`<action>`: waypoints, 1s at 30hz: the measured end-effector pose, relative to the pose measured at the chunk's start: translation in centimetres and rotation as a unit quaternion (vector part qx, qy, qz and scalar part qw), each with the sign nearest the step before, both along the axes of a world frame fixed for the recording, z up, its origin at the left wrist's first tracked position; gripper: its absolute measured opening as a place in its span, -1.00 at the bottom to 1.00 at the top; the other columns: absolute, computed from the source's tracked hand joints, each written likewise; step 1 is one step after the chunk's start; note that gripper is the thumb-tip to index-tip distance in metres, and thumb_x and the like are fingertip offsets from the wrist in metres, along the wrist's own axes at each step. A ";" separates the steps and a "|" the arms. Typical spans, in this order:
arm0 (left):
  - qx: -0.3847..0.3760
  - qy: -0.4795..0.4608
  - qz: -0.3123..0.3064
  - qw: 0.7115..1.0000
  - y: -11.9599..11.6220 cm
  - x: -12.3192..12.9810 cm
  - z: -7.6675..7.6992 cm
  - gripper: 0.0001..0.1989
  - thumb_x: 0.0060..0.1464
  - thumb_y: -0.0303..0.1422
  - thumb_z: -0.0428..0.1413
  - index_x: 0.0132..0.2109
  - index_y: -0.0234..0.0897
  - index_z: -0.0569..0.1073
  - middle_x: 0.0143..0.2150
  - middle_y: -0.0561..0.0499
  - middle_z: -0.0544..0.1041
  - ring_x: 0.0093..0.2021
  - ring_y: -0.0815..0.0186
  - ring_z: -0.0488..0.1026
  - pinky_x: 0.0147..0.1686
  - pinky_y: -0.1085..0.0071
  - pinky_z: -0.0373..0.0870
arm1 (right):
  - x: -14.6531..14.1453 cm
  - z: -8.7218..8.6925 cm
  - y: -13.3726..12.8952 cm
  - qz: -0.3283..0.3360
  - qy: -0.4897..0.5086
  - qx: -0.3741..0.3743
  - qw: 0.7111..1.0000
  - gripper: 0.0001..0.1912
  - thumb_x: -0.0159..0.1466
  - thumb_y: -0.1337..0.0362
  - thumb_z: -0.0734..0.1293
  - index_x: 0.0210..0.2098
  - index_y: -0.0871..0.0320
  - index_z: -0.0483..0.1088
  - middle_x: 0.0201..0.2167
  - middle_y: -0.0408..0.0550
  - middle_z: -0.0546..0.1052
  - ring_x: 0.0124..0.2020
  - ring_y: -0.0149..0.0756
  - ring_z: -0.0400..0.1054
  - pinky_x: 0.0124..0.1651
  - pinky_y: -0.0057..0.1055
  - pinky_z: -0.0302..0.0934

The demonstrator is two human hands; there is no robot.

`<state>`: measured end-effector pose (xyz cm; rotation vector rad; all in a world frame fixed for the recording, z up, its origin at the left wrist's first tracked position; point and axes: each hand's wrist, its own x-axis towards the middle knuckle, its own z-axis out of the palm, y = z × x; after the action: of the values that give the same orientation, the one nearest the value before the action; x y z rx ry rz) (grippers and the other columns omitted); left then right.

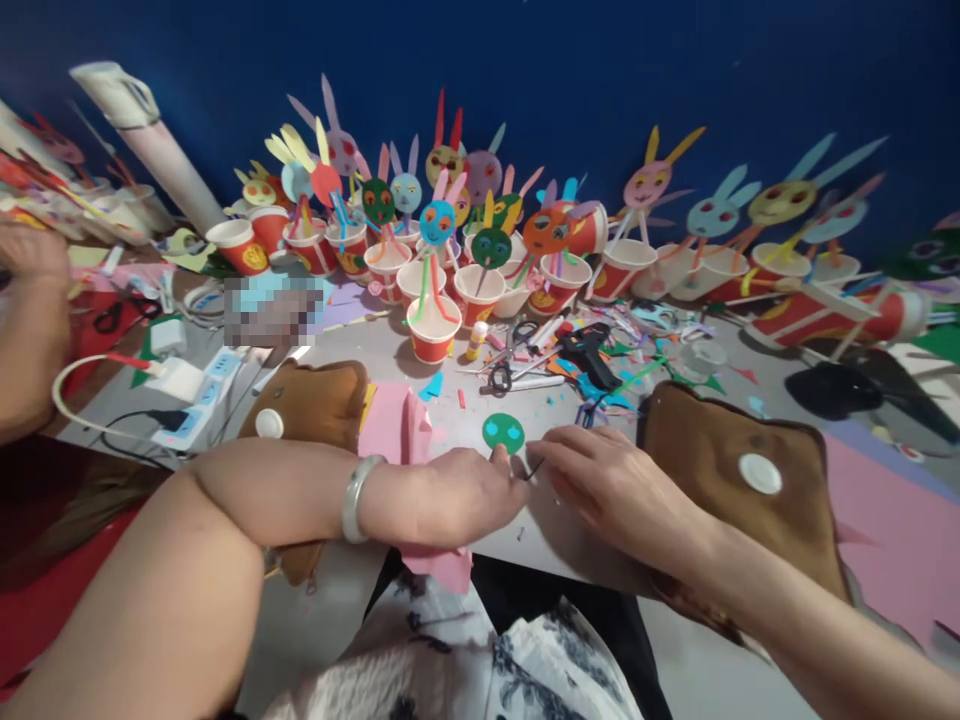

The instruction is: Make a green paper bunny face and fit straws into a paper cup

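Note:
A small green paper disc (503, 433) with two light-blue eye shapes lies flat on the table. My left hand (457, 497) is closed beside it, one fingertip touching the disc's lower edge. Its other fingers are curled together, and what they hold is hidden. My right hand (611, 485) is just to the right, fingers bent and drawn together. A thin black strip (533, 470) spans the small gap between the two hands, its right end at my right fingertips. Folded pink paper (394, 425) lies left of the disc, partly under my left forearm.
Paper cups (434, 330) with rabbit-faced paper figures line the back. Before them are a glue stick (476, 341), scissors (501, 376), a black glue gun (592, 355) and scraps. Brown cushions (750, 470) flank my hands. A power strip (202, 400) and another person's arm (30, 330) are left.

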<state>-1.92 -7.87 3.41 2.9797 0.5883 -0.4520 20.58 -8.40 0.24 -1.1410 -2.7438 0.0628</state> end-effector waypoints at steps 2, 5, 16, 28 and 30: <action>-0.005 0.019 -0.002 1.000 0.1 0.2 0.4 -0.74 0.18 -0.58 -0.01 0.01 -0.46 0.38 0.07 -0.45 0.53 -0.40 0.26 0.55 -0.60 0.44 0.20 | -0.4 -0.6 1.3 -0.007 -0.053 -0.025 0.998 -0.73 0.36 0.42 0.22 -0.05 0.13 0.50 -0.28 -0.01 0.54 -0.37 -0.32 0.42 -0.30 -0.37 0.21; -0.019 0.044 -0.013 0.999 0.3 0.3 0.6 -0.71 0.15 -0.49 0.10 0.03 -0.49 0.37 0.10 -0.55 0.49 -0.37 0.19 0.57 -0.58 0.41 0.24 | -0.8 -1.3 2.6 -0.015 -0.097 -0.037 0.994 -0.71 0.33 0.43 0.23 -0.05 0.12 0.51 -0.31 -0.02 0.52 -0.43 -0.31 0.37 -0.36 -0.37 0.10; -0.002 -0.030 -0.026 0.999 0.2 -0.2 -1.6 -0.75 0.14 -0.42 0.11 -0.06 -0.48 0.40 0.12 -0.63 0.45 -0.54 0.30 0.47 -0.70 0.40 0.19 | 0.1 -3.4 3.3 0.086 -0.021 0.017 0.996 -0.70 0.28 0.45 0.22 -0.06 0.21 0.49 -0.30 0.04 0.50 -0.36 -0.25 0.33 -0.29 -0.32 0.16; 0.090 -0.099 -0.010 0.991 -0.7 -0.5 -3.4 -0.87 0.15 -0.45 0.04 -0.17 -0.42 0.42 0.04 -0.51 0.55 -0.63 0.38 0.36 -0.72 0.38 0.06 | -0.2 -4.0 3.4 0.097 0.041 0.049 0.993 -0.73 0.39 0.43 0.15 -0.07 0.29 0.45 -0.32 0.08 0.50 -0.29 -0.18 0.37 -0.24 -0.25 0.28; 0.088 -0.090 -0.007 0.992 -0.7 -0.4 -3.4 -0.88 0.13 -0.46 0.04 -0.18 -0.41 0.42 0.06 -0.51 0.54 -0.63 0.38 0.36 -0.73 0.38 0.04 | -0.2 -4.1 3.4 0.093 0.050 0.044 0.993 -0.74 0.39 0.42 0.16 -0.05 0.28 0.44 -0.31 0.08 0.50 -0.26 -0.17 0.38 -0.22 -0.24 0.28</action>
<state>-2.35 -8.53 0.03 3.1456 0.6200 -0.1354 20.41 -5.02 -3.85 -0.8354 -2.7261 0.0206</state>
